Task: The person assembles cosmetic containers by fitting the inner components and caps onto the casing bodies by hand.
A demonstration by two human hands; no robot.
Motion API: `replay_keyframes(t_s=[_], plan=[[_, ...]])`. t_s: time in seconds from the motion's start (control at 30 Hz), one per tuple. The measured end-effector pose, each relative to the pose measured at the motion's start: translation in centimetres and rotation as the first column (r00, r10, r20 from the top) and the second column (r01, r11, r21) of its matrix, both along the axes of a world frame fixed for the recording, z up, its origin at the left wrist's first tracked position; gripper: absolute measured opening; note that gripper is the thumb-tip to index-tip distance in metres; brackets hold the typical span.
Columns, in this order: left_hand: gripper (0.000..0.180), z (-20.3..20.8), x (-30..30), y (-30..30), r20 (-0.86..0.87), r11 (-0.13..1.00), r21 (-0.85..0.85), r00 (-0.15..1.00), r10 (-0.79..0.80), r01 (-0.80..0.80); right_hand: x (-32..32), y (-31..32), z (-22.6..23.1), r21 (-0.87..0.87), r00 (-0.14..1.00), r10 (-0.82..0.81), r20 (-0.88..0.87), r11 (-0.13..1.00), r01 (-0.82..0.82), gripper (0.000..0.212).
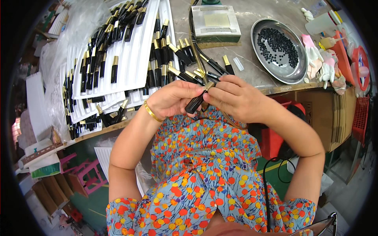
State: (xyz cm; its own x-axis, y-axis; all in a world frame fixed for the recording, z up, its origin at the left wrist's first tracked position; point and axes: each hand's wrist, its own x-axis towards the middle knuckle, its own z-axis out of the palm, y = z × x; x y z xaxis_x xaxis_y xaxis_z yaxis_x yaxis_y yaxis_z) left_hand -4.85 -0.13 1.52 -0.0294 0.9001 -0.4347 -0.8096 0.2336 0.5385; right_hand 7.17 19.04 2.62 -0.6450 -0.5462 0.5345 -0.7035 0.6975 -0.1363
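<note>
My left hand (173, 99) holds a black cosmetic tube (193, 104) with a gold-coloured neck, tilted in front of my body at the table's near edge. Closed around the gold end of the same tube are the fingers of my right hand (235, 99). The fingertips hide part of that end, so whether a small piece sits there I cannot make out. Just beyond my hands, several similar black-and-gold tubes (181, 74) lie loose on the table. One more gold-topped tube (228, 65) rests a little to the right of them.
White ribbed trays (136, 59) carrying many tubes fill the left side. A round metal dish (289, 78) of small black pieces stands right. Behind are a white-topped box (216, 23) and dark cables (191, 31). White gloves (326, 72) and a red basket (360, 118) are far right.
</note>
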Motion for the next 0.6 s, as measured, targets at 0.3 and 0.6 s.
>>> replay_keyframes(t_s=[0.3,0.6], plan=[[0.015,-0.6,1.5,1.6,-0.477,0.950,0.021,0.832,0.282,-0.310,0.5,-0.8,-1.5,-0.348,0.901,-0.011,0.433,0.920,0.178,0.041],[0.016,-0.1,2.2,2.2,-0.572,0.819,0.247,0.604,0.555,-0.518,-0.1,-1.5,-0.1,-0.755,0.570,0.645,0.509,0.017,0.655,0.033]])
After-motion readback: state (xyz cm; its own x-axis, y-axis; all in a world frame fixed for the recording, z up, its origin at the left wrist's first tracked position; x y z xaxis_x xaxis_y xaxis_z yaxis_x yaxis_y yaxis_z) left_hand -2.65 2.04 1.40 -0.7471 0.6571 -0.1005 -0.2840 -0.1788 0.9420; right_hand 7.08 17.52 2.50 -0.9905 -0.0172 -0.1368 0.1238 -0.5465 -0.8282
